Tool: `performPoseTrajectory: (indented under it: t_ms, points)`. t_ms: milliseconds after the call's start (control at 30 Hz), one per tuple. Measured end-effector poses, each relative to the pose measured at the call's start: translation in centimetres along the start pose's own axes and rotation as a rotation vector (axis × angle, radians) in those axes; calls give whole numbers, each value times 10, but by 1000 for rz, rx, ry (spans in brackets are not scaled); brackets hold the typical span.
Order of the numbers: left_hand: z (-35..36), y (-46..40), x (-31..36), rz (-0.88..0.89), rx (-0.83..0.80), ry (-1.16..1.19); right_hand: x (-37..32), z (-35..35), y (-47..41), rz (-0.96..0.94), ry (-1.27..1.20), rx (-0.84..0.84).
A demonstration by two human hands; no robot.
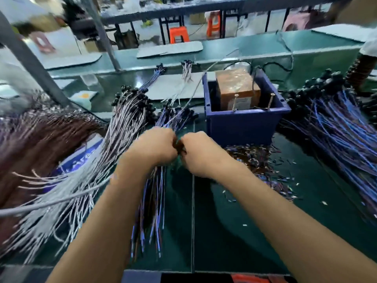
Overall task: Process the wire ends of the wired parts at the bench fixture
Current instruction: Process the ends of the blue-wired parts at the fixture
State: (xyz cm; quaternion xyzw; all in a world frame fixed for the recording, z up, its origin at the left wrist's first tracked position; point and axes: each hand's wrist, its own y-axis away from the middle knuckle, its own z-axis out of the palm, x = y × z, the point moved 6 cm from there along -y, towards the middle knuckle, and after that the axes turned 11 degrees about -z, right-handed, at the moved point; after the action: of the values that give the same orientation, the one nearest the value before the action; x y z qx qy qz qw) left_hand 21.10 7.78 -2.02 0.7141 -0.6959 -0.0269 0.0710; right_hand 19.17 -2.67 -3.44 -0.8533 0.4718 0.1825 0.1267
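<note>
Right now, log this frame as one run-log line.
left hand: grips blue wire bundle | right hand: meets left at bundle, grip unclear | blue bin: behind hands, untouched | image: blurred

Counts on the green bench

One dark blue plastic bin (244, 123), two bare hands (155, 148) (201, 154), two orange plastic stools (178, 34) (213, 25) upper centre; wires uncountable.

One head-worn wide-angle view looks forward and down, close over the green bench (255, 231).
</note>
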Motion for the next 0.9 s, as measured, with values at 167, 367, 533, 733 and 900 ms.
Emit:
performPoseTrajectory:
  t_ms: [167, 367, 533, 733, 900]
  points:
    - [-14, -24, -25, -127, 191, 30, -15, 21, -46, -42, -47, 5]
    - [-6, -58, -17, -111, 244, 126, 2, 30, -62, 105, -87, -14]
    - [3, -75, -11, -110, 184, 170, 14, 34, -53, 157, -447, 55]
    - [-5, -84, 2, -186, 251, 291, 23, 37, -46, 211, -591, 177]
    - [-5, -87, 8, -246, 192, 214, 24, 38, -42, 188, -596, 138]
